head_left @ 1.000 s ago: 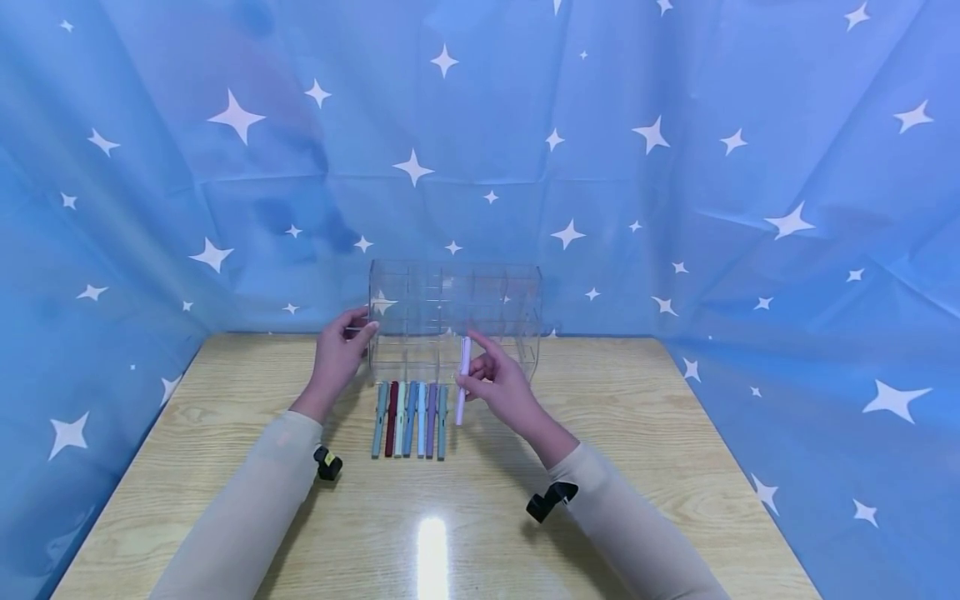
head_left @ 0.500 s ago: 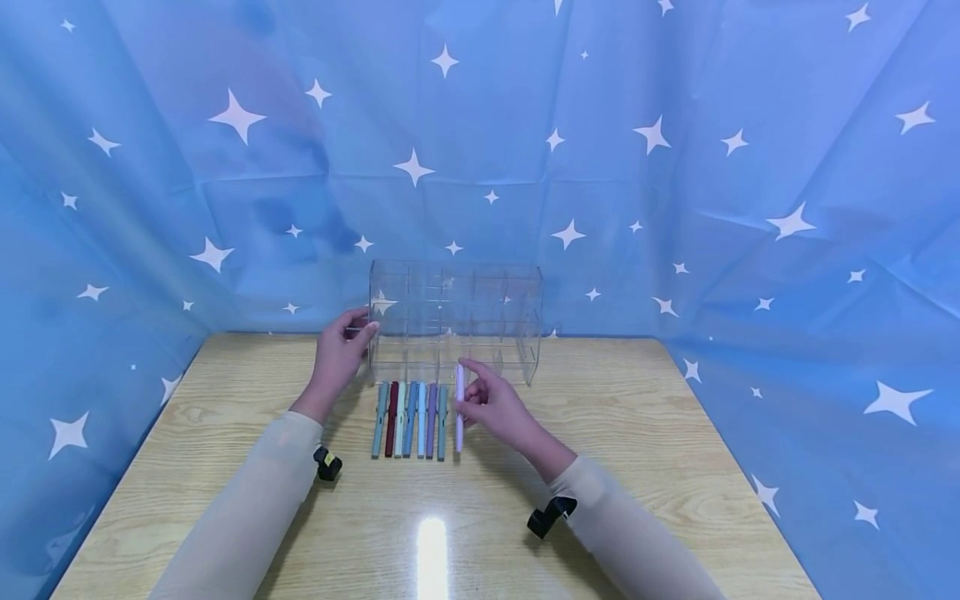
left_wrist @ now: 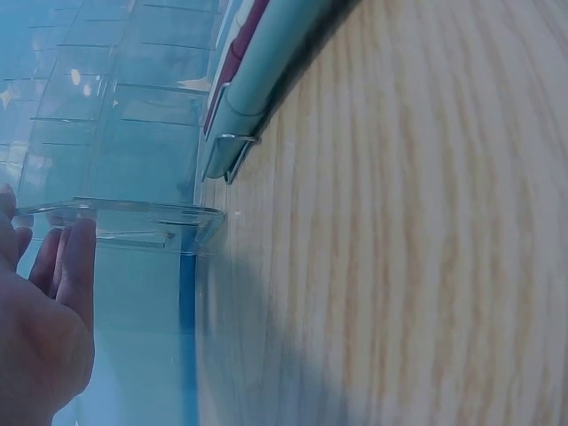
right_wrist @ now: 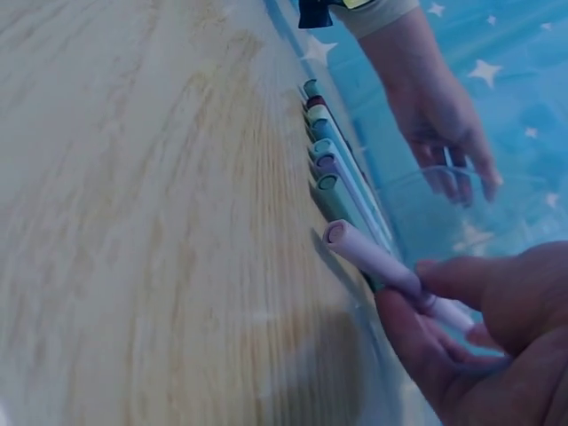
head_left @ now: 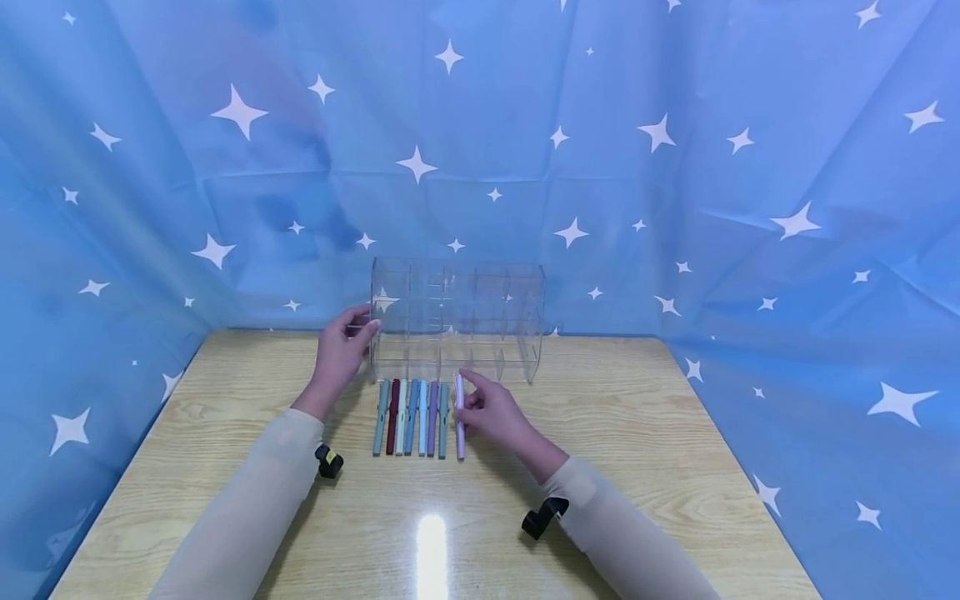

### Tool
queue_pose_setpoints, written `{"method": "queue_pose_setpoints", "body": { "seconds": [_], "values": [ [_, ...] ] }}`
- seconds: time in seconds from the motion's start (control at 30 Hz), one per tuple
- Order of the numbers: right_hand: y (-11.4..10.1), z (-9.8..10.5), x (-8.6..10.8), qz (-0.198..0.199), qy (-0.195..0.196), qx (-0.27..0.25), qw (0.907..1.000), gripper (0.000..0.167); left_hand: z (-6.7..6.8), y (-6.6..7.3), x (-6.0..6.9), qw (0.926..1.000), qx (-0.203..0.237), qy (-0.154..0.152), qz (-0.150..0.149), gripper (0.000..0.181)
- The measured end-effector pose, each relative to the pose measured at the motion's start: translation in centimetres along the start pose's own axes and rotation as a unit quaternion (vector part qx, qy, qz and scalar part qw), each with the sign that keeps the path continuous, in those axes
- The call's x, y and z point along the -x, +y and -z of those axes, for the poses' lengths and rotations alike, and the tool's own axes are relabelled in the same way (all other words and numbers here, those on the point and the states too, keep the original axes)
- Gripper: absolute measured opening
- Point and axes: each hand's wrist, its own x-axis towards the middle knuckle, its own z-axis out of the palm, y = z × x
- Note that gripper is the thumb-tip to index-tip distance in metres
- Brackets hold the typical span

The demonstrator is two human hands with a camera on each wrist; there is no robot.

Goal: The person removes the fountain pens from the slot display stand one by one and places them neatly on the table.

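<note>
My right hand (head_left: 492, 412) pinches a lavender pen (right_wrist: 377, 259) between thumb and fingers, at the right end of a row of pens (head_left: 412, 417). A narrow gap parts it from the nearest teal pen (head_left: 443, 425). The row also holds dark red, pale green, blue, light blue and purple pens, lying side by side. Behind them stands a clear compartmented organizer (head_left: 457, 329). My left hand (head_left: 339, 354) grips the organizer's left side wall (left_wrist: 133, 210), thumb at its front edge; in the left wrist view part of the thumb is cut off.
The wooden table (head_left: 622, 433) carries everything. A blue curtain with white stars (head_left: 600, 167) hangs at the back and both sides, right behind the organizer. Black wrist cameras (head_left: 545, 518) sit on both sleeves.
My right hand has brought the lavender pen down and toward me, from in front of the organizer to beside the row's right end. The left hand keeps its place on the organizer.
</note>
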Motion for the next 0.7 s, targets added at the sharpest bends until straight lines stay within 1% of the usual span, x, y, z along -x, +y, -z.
{"method": "queue_pose_setpoints", "body": {
  "seconds": [0.13,0.23,0.37,0.7],
  "values": [
    [0.13,-0.37,-0.10,-0.026,-0.003,-0.019,0.9995,0.084,-0.01,0.13,0.02,1.0000,-0.007,0.001,-0.004,0.049],
    [0.01,-0.54,-0.13,-0.036,-0.002,-0.029,0.9989,0.083,-0.02,0.13,0.01,0.9999,-0.011,0.001,-0.010,0.050],
    [-0.14,-0.59,-0.16,-0.042,0.002,-0.024,0.9988,0.083,-0.04,0.08,-0.03,0.9998,-0.013,0.002,-0.012,0.051],
    [-0.40,-0.78,-0.37,-0.052,0.002,-0.008,0.9986,0.082,0.04,-0.11,0.04,1.0000,-0.007,0.003,-0.004,0.052]
  ]
}}
